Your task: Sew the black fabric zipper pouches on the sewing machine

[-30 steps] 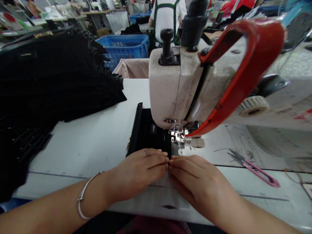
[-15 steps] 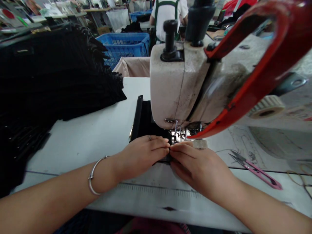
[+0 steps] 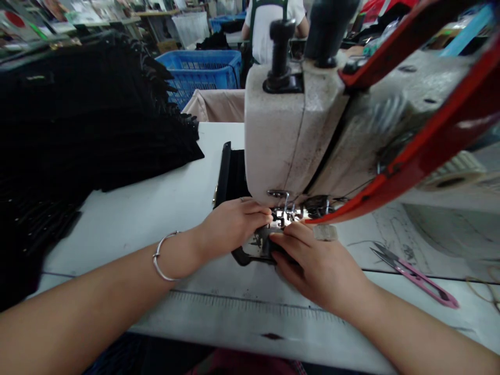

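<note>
A black fabric piece (image 3: 237, 169) with a stiff black strip and a small gold-coloured metal part along its left edge lies partly behind the sewing machine head (image 3: 273, 135). My left hand (image 3: 234, 224), fingers pressed together, is closed on the near end of this piece, its fingertips just left of the presser foot (image 3: 279, 219). To the front right of the foot, my right hand (image 3: 316, 258) has its fingers bunched low over the metal machine bed (image 3: 255, 245). Something dark shows beneath those fingers, too hidden to name. The needle point is hard to make out.
A tall stack of black pieces (image 3: 97, 114) covers the table's left side. Pink-handled thread snips (image 3: 417, 276) lie right of my right hand. A red curved guard (image 3: 414, 156) crosses the machine's front. Behind are a blue crate (image 3: 199, 67) and a person's back (image 3: 269, 31).
The black piece and my left hand have shifted slightly away from me. My hands have moved apart a little, uncovering the metal bed between them. The view has tilted slightly.
</note>
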`<action>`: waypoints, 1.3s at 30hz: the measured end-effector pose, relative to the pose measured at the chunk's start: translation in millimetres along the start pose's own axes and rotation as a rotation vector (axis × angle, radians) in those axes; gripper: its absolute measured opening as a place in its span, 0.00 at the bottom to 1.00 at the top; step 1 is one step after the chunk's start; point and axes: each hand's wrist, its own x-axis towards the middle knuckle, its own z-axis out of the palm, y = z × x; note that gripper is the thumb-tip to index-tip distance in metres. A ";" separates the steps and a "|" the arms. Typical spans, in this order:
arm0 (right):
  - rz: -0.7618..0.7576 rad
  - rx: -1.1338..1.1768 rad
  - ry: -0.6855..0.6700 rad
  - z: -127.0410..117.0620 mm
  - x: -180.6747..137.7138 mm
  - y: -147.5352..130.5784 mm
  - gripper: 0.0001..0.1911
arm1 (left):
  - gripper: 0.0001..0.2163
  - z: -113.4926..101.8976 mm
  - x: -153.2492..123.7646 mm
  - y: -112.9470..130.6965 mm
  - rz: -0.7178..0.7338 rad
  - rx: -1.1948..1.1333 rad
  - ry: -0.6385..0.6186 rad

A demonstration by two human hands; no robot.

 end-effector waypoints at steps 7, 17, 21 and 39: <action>0.009 0.011 0.006 2.3 -1.5 -0.2 0.13 | 0.10 1.7 2.8 -3.5 -0.103 -0.014 0.021; 0.006 -0.049 -0.007 3.5 -0.8 -0.4 0.13 | 0.10 6.1 -1.2 -6.8 -0.113 -0.026 0.047; 0.001 -0.045 -0.002 4.1 0.3 -0.5 0.12 | 0.11 -0.1 2.2 -4.7 -0.123 -0.006 0.008; -0.098 -0.061 0.099 3.3 -10.2 9.7 0.08 | 0.14 -13.5 -20.5 33.6 -0.174 -0.009 -0.082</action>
